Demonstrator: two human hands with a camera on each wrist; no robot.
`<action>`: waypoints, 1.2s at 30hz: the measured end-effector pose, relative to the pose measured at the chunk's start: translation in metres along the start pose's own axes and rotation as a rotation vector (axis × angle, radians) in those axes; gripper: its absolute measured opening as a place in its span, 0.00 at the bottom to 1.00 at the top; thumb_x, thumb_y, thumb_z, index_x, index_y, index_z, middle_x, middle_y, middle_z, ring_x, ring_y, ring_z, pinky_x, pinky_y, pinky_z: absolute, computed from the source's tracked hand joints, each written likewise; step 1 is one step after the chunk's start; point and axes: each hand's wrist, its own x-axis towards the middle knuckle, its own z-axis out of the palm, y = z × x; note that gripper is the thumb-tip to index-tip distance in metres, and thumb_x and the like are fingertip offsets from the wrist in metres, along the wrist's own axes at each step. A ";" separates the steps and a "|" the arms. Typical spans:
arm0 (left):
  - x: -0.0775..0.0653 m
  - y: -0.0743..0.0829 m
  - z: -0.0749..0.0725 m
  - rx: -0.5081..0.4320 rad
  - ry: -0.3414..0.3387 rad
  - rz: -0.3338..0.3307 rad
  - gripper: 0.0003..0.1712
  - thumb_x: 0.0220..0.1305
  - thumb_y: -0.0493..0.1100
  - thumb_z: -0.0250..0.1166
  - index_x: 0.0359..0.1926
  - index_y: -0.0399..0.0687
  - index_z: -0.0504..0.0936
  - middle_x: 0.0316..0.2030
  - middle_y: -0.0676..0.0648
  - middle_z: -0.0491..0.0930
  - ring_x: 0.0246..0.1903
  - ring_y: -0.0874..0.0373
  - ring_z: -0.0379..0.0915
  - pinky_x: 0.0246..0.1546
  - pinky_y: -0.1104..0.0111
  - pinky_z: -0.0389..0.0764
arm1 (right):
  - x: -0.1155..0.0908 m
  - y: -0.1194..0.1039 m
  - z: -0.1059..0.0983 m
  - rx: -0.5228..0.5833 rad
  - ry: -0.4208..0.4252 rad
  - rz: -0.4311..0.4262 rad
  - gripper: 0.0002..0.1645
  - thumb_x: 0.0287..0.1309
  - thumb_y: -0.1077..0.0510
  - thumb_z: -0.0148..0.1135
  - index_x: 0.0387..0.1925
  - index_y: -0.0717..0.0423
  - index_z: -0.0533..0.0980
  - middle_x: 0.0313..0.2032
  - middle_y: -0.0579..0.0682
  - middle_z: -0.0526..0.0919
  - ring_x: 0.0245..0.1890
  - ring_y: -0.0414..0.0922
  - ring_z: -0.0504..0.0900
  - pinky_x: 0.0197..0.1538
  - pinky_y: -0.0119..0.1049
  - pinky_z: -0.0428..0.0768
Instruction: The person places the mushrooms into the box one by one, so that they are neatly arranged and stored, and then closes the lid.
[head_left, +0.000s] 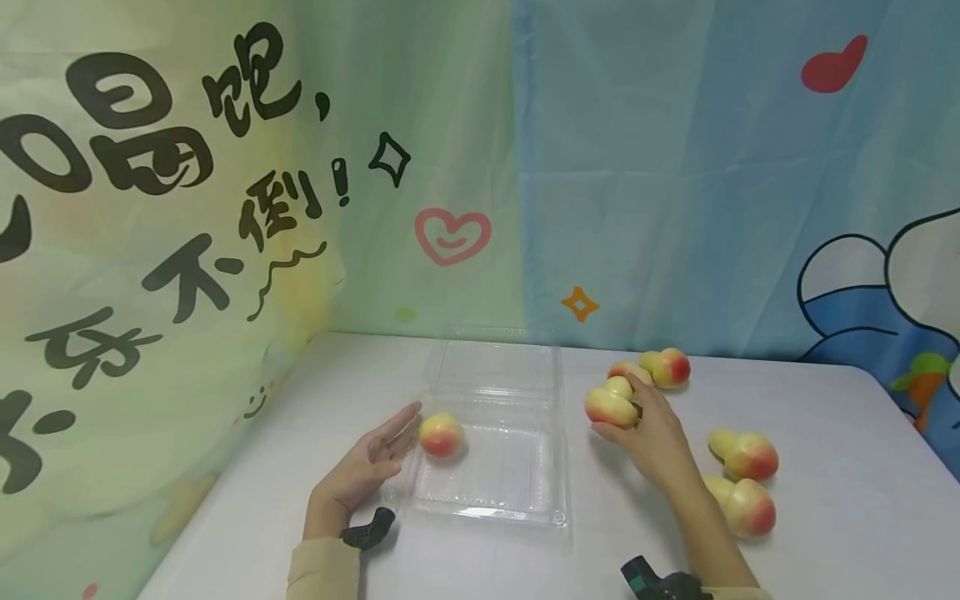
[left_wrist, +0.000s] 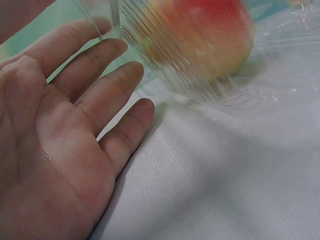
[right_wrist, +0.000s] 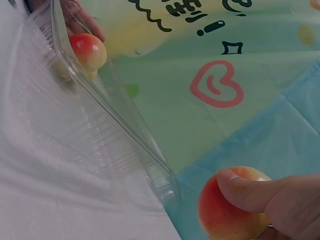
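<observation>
A clear plastic clamshell box point(head_left: 517, 517) lies with its lid folded back on the table. In its left side sits a yellow fruit point(head_left: 442, 436) with a red blush. My left hand point(head_left: 363, 465) is beside the box's left wall, fingers extended and palm toward it; the left wrist view shows the fingertips close to the ribbed plastic point(left_wrist: 165, 65). To the right of the box, my right hand point(head_left: 651, 429) grips a gourd-shaped yellow-and-red fruit point(head_left: 609, 408). In the right wrist view, the thumb point(right_wrist: 245, 192) presses on this fruit's red side point(right_wrist: 212, 210).
Two similar gourd-shaped fruits point(head_left: 667, 367) lie behind the right hand, one partly hidden. Two more point(head_left: 752, 457) lie on the right, near the right forearm. A printed curtain point(head_left: 660, 208) hangs behind the white-covered table point(head_left: 832, 433).
</observation>
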 end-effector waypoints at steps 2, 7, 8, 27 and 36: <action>0.000 0.000 0.000 -0.003 -0.006 0.007 0.53 0.56 0.45 0.69 0.74 0.45 0.47 0.75 0.45 0.40 0.73 0.47 0.35 0.65 0.82 0.54 | 0.000 0.000 0.001 0.006 0.008 -0.011 0.51 0.51 0.48 0.70 0.70 0.56 0.54 0.66 0.65 0.60 0.63 0.63 0.62 0.64 0.65 0.60; -0.001 0.001 0.000 -0.012 -0.010 0.004 0.52 0.56 0.44 0.69 0.74 0.46 0.47 0.75 0.45 0.40 0.74 0.48 0.36 0.66 0.81 0.54 | 0.001 -0.001 0.005 0.016 0.010 -0.022 0.53 0.50 0.48 0.70 0.71 0.58 0.53 0.67 0.64 0.60 0.64 0.62 0.62 0.65 0.63 0.61; -0.001 0.001 0.000 -0.011 -0.011 0.004 0.52 0.57 0.44 0.69 0.74 0.46 0.47 0.75 0.45 0.40 0.74 0.48 0.35 0.66 0.81 0.54 | 0.001 -0.001 0.005 0.019 0.008 -0.022 0.53 0.50 0.47 0.70 0.71 0.59 0.53 0.67 0.64 0.59 0.64 0.62 0.62 0.65 0.63 0.61; -0.002 0.000 -0.003 -0.024 -0.019 0.008 0.51 0.57 0.40 0.68 0.74 0.44 0.46 0.75 0.44 0.40 0.74 0.46 0.34 0.66 0.81 0.54 | -0.001 -0.017 0.021 0.029 -0.052 -0.012 0.57 0.48 0.44 0.71 0.72 0.61 0.51 0.71 0.63 0.56 0.65 0.63 0.65 0.64 0.56 0.67; 0.000 -0.002 -0.003 -0.041 -0.032 0.025 0.51 0.58 0.38 0.67 0.74 0.42 0.45 0.75 0.43 0.40 0.74 0.47 0.34 0.67 0.81 0.54 | -0.003 -0.024 0.028 0.014 -0.054 -0.068 0.56 0.48 0.44 0.71 0.72 0.59 0.53 0.69 0.64 0.59 0.62 0.62 0.70 0.61 0.55 0.71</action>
